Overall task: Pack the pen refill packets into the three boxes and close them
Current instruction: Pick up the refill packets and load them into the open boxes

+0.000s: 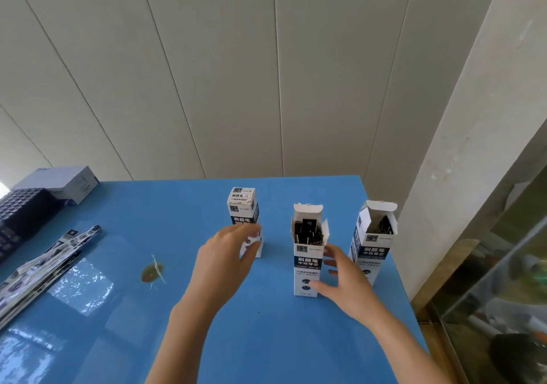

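A glossy blue table (266, 339) stands against an off-white panelled wall (207, 72), with a pale pillar (461, 146) and a glass-fronted cabinet (503, 294) to its right. Three tall white-and-navy cardboard boxes stand upright in a row across the tabletop. The closed box (243, 206) on the left has its lid tucked down. The middle box (307, 262) stands with flaps raised and black-topped refill packets (307, 231) showing at its mouth. The right box (373, 247) near the table's edge is also open, with dark contents inside.

The person's left hand (225, 254) curves fingers and thumb about the lower half of the closed box – the blur leaves it unclear whether they clamp it. The right hand (346, 280) is spread, fingers nearly straight beside the middle box, thumb touching its lower front.

Loose packets (50, 262) lie heaped at the table's left edge – flat, printed, glossy sleeves – near a grey carton (68, 182).
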Tool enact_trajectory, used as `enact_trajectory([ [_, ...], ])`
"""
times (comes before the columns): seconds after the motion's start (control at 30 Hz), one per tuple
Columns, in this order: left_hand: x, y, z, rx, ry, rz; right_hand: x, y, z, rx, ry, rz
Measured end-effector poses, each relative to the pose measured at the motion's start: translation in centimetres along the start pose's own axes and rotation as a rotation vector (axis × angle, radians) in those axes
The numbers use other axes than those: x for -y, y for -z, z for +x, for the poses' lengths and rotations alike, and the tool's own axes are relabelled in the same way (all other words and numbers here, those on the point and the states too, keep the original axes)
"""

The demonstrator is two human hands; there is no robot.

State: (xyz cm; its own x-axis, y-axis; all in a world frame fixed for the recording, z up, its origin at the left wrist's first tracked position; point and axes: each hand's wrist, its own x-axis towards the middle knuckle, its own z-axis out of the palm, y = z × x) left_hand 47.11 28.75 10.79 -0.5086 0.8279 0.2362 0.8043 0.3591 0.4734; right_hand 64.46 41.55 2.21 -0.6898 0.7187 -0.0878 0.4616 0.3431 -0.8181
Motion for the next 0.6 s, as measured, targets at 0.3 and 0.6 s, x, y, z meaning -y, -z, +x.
enact_trajectory([
  [0.3,3.9,-3.3,-5.7,0.154,0.198,0.185,-1.5,-2.3,-3.3,0.148,-0.096,-0.181],
  [0.6,10.4,0.1,-12.4,0.045,0.325,0.223,5.3,-9.5,-3.5,0.318,0.135,-0.258],
])
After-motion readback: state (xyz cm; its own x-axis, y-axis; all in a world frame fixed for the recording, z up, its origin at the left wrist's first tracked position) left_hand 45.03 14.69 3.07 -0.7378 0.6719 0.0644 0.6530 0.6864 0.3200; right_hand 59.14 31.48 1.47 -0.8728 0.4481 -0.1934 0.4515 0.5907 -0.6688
